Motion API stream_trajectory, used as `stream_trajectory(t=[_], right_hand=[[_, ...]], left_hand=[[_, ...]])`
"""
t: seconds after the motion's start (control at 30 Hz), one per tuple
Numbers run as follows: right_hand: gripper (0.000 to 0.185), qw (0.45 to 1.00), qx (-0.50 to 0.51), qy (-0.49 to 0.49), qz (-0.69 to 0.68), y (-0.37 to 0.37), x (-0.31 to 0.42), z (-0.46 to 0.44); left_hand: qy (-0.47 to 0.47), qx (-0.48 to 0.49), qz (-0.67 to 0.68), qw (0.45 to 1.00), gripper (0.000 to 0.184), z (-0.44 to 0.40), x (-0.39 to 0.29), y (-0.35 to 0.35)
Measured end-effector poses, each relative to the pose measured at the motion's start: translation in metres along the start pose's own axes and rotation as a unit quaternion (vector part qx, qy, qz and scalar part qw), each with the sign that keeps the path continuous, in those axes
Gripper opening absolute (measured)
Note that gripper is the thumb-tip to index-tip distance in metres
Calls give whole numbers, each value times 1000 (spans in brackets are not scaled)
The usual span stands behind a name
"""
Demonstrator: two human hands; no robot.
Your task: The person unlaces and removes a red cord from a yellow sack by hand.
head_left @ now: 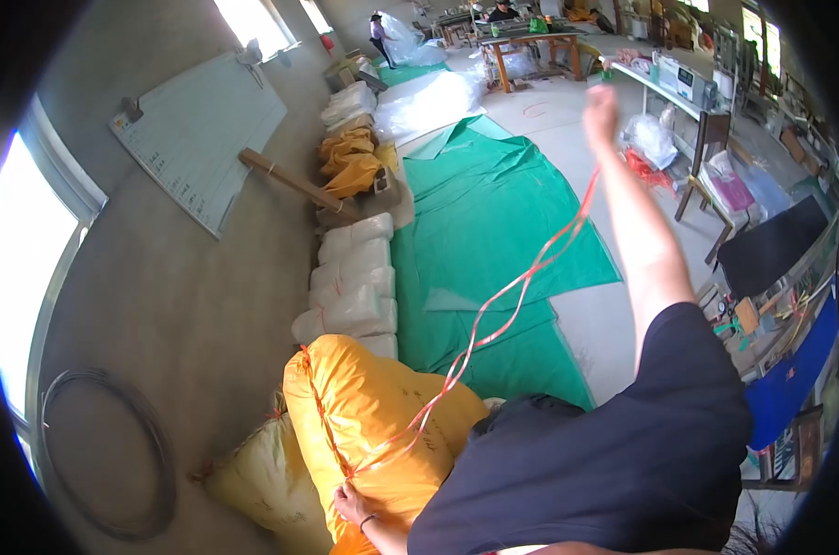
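Note:
A full orange woven sack [382,407] leans in front of me, its edge laced with red twine [475,344]. At the lower part of this laced edge, my left hand [350,504] is closed on the sack's edge, just below where the twine comes out. My right hand [602,113] is raised far out to the upper right in a fist around the twine. Two long strands run loosely from it down to the sack, twisting over each other midway.
Green sheeting [503,213] covers the floor ahead. White wrapped bundles [354,277] line the wall, and a pale sack [271,472] stands beside the orange one. A wooden chair [708,148] and a sewing machine table [655,81] are right. Two people are at the back.

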State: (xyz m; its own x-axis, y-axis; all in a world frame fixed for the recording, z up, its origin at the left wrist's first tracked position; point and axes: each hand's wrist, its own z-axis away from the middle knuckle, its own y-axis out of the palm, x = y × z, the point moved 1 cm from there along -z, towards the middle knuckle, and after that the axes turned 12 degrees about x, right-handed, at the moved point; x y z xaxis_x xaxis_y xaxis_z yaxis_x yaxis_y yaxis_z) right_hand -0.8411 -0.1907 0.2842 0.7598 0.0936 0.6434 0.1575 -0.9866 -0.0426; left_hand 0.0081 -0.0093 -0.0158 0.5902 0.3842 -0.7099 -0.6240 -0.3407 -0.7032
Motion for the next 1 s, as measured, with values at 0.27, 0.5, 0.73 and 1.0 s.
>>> stream_trajectory(t=[0.27,0.5,0.73,1.0], right_hand=[[26,533,822,51,-197,121,247,396],[41,436,835,-223,-253,69,332,617],[28,237,891,-98,-374,76,318,665],[37,67,737,498,-453,66,397,686]], left_hand=[[-46,20,116,992,37,12,-13,4],[-55,7,0,998,28,-2,17,10],[20,-15,-42,999,32,5,23,8],[51,-67,-86,993,25,7,-4,7]])
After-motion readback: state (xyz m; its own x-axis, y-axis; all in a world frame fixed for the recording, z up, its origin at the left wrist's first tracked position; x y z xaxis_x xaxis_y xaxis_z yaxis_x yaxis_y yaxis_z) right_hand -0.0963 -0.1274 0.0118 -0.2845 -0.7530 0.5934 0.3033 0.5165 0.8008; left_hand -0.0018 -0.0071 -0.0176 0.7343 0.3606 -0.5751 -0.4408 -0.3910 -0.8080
